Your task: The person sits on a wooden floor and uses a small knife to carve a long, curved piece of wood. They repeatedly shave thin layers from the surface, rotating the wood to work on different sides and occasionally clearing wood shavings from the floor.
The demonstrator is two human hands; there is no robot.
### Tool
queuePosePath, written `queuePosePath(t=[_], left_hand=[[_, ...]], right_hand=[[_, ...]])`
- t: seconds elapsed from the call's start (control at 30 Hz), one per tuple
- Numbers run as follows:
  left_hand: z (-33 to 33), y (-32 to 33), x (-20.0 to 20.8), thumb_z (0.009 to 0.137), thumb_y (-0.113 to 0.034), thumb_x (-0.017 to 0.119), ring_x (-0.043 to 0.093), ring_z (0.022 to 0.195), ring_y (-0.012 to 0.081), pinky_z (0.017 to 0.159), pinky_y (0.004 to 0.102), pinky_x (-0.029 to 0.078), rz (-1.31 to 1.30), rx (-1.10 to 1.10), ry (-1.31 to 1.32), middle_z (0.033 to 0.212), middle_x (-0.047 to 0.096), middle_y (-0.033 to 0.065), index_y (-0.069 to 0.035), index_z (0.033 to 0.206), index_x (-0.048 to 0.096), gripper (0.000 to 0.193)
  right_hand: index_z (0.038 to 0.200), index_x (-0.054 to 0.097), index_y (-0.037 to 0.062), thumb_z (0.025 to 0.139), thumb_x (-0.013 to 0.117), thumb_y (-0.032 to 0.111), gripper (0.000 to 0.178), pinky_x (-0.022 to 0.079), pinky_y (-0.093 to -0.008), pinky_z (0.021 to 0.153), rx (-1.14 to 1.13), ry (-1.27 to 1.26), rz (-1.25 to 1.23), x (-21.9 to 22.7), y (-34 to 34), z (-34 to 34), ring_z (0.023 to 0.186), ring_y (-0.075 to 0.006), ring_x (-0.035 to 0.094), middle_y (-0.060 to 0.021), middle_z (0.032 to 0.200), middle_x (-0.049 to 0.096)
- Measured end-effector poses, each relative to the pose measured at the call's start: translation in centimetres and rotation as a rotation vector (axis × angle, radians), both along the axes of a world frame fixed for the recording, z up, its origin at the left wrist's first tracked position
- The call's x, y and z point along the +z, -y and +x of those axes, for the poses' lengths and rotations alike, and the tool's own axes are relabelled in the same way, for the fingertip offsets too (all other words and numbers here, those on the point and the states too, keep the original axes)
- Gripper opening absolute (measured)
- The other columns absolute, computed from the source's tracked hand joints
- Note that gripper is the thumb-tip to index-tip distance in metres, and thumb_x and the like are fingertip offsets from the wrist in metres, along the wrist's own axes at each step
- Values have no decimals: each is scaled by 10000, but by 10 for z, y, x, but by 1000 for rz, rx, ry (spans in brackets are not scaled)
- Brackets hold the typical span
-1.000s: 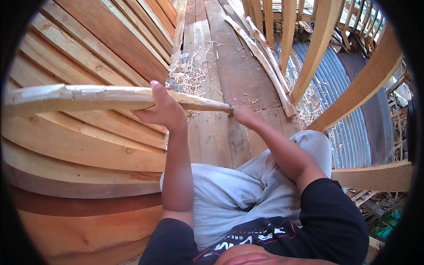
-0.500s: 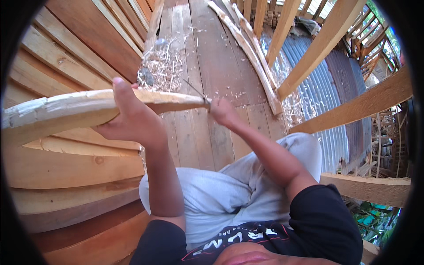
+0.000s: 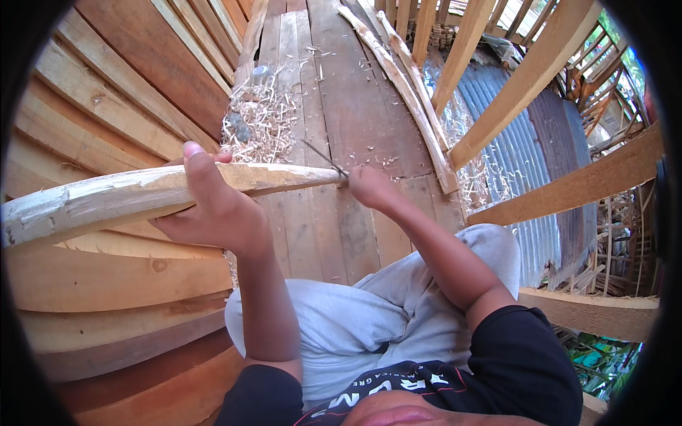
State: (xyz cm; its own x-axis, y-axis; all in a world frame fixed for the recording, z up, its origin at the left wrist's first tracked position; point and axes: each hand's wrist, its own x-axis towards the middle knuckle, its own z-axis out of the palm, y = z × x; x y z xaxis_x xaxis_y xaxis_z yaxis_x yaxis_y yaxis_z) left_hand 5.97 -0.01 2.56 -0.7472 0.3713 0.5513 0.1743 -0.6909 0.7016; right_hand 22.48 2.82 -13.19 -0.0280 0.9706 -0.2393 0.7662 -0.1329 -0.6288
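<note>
A long, pale, partly shaved wooden pole [image 3: 106, 197] runs from the left rim of the picture to the middle, tapering toward its right end. My left hand [image 3: 226, 209] grips it from below, thumb up over the near side and fingertips showing beyond. At the tapered tip, my right hand [image 3: 371, 188] is closed round the handle of a knife [image 3: 324, 156]. Its thin dark blade points away to the upper left and crosses the tip, touching or nearly touching it. The handle is hidden inside my fist.
Wood shavings [image 3: 266, 117] lie heaped on the plank floor [image 3: 312, 241], beside a small metal cup [image 3: 261, 74]. Two peeled poles [image 3: 405, 89] lie farther off. Stacked boards [image 3: 114, 277] line the left; railing posts [image 3: 526, 85] and corrugated metal sheets [image 3: 511, 121] are on the right.
The pole and both hands sit slightly lower in the picture, along with the whole scene. The knife stays at the tapered tip, and both grips are unchanged.
</note>
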Motion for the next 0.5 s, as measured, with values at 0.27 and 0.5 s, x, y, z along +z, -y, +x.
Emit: queuePosePath(t=[0.27,0.5], left_hand=[[-33,3,-22,792,-17,621,545,535,139,481,249,497,-89,64,-318,752,537,114,86,1035,416,334],[-2,-1,0,788,-23,617,548,529,136,469,246,495,46,27,-49,689,539,105,82,1016,415,322]], right_hand=[[855,650,-58,914,313,278,479,472,-517,801,50,16,25,46,18,-24,847,-465,605,-298,881,626],[879,655,-34,901,327,299,468,466,-499,833,-167,-33,-50,-14,5,-8,893,-455,603,-283,932,633]])
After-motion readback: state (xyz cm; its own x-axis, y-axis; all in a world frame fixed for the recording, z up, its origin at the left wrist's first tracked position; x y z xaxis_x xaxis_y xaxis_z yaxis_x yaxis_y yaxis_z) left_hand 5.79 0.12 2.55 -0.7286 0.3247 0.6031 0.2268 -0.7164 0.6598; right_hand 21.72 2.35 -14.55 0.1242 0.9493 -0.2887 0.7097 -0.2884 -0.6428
